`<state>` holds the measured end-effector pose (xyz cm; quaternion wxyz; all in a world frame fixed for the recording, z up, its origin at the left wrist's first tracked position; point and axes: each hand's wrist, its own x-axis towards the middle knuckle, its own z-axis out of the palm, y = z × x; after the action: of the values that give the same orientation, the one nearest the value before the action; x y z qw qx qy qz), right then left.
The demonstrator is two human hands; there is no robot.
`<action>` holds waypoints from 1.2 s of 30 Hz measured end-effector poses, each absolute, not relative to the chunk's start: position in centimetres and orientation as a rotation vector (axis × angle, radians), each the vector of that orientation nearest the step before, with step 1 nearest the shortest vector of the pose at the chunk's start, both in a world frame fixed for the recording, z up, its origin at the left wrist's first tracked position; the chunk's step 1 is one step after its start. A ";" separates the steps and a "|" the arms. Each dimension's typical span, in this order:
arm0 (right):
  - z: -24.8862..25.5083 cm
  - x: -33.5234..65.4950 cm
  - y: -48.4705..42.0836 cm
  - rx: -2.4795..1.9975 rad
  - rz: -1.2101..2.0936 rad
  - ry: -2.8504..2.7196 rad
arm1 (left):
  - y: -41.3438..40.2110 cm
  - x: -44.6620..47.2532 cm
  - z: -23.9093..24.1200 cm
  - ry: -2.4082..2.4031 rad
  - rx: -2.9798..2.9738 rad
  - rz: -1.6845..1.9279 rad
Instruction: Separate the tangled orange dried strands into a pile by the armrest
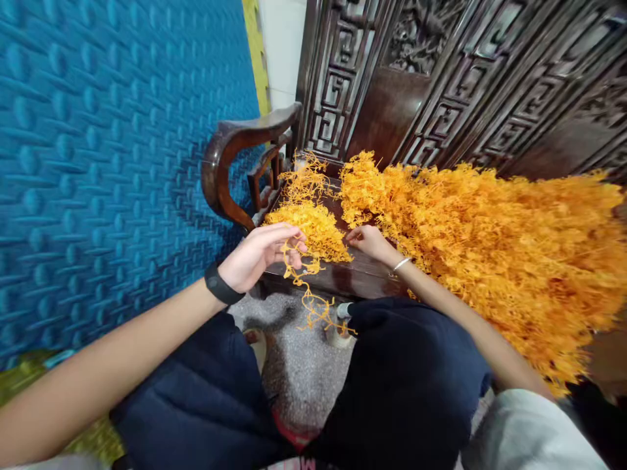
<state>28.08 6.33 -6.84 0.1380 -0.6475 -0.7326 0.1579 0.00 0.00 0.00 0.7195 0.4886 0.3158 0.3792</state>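
Observation:
A thin, branching yellow-orange plastic strand (pixel 313 301) dangles from my left hand (pixel 272 251), whose fingers are curled round its upper end. The strand hangs past the bench's front edge, above the floor. My right hand (pixel 368 243) is low over the dark wooden bench seat (pixel 360 277), fingertips pinched together. Whatever those fingertips hold, if anything, is too small to make out. Between my hands and slightly beyond them lies a small dense pile of yellow-orange pieces (pixel 318 225). Looser bare strands (pixel 306 183) lie behind that pile.
A large heap of yellow-orange pieces (pixel 494 248) covers the bench to the right. The carved backrest (pixel 386 117) rises behind, and a curved armrest (pixel 220 170) stands at the left. Blue textured matting (pixel 112 143) lies beyond the armrest. My legs (pixel 406 372) are before the bench.

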 end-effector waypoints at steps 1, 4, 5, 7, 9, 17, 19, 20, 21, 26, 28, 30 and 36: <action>-6.9 28.0 6.4 -1.872 0.464 -2.124 | 0.1 0.0 0.0 0.699 1.078 0.837; -7.0 27.9 6.5 -1.850 0.480 -2.130 | 0.2 0.1 0.0 0.700 1.071 0.839; -7.0 27.8 6.5 -1.840 0.488 -2.131 | 0.2 0.1 0.1 0.699 1.069 0.838; -6.7 27.5 6.2 -1.816 0.488 -2.123 | 0.1 0.1 0.2 0.699 1.066 0.846; -6.1 26.9 5.7 -1.688 0.443 -2.085 | 0.1 0.0 0.4 0.701 1.061 0.863; -0.4 23.0 1.3 -0.707 0.151 -2.314 | 0.5 0.0 0.5 0.697 1.012 0.902; 0.8 21.9 0.3 -0.570 0.010 -2.519 | 0.6 0.0 0.5 0.691 0.996 0.900; 1.2 21.5 -0.1 -0.508 -0.079 -2.632 | 0.6 -0.1 0.5 0.691 0.984 0.898; 1.4 21.1 -0.3 -0.460 -0.178 -2.734 | 0.6 -0.1 0.5 0.691 0.969 0.896; 1.1 20.0 -0.2 -0.395 -0.608 -2.906 | 0.7 -0.4 0.7 0.672 0.933 0.885; 0.9 19.9 -0.1 -0.394 -0.636 -2.906 | 0.7 -0.4 0.7 0.670 0.929 0.876; 0.8 19.7 -0.1 -0.415 -0.563 -2.914 | 0.7 -0.5 0.7 0.684 0.918 0.869; 1.4 18.9 -0.9 -0.590 0.394 -2.564 | 1.1 -0.6 0.6 0.915 0.828 0.860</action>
<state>18.87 -0.91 1.38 0.2382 -0.2155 -0.9360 0.1437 -0.59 1.12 0.63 0.7301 0.3760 0.4158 0.3907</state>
